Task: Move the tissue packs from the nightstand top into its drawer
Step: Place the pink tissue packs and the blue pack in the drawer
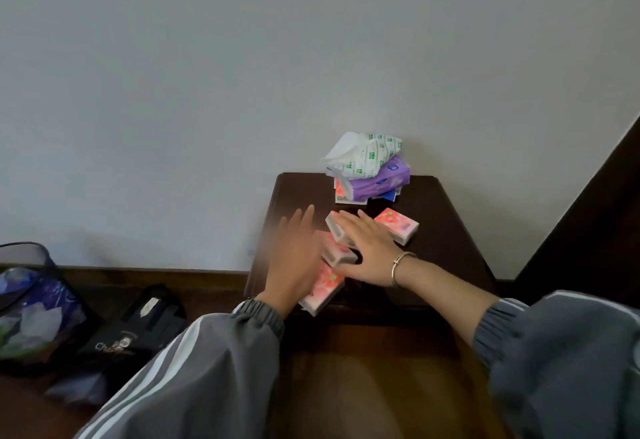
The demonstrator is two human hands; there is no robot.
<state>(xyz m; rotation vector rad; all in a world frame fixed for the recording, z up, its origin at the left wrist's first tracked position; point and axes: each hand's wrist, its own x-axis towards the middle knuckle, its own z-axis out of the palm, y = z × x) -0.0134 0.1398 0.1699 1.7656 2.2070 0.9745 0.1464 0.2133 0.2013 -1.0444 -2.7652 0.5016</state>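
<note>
Tissue packs (pixel 398 229), head view: all visible packs lie on the nightstand (pixel 443 213) top and the drawer cannot be made out, so the task appears to be at its start. Right hand (pixel 367 255) rests flat on the scattered pink packs, grip wide, fingers straight; left hand (pixel 294 258), blurred, is over their left edge, grip likewise wide, holding nothing. Packs are flat rectangular blocks in glossy soft film; a rear stack carries a crumpled green-printed pack (pixel 370 158) on a purple pack (pixel 381 180); the nightstand is dark smooth wood with rounded corners.

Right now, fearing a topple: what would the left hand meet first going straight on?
Likely the left edge of the stacked packs, else the wall; the left hand is blurred.
</note>
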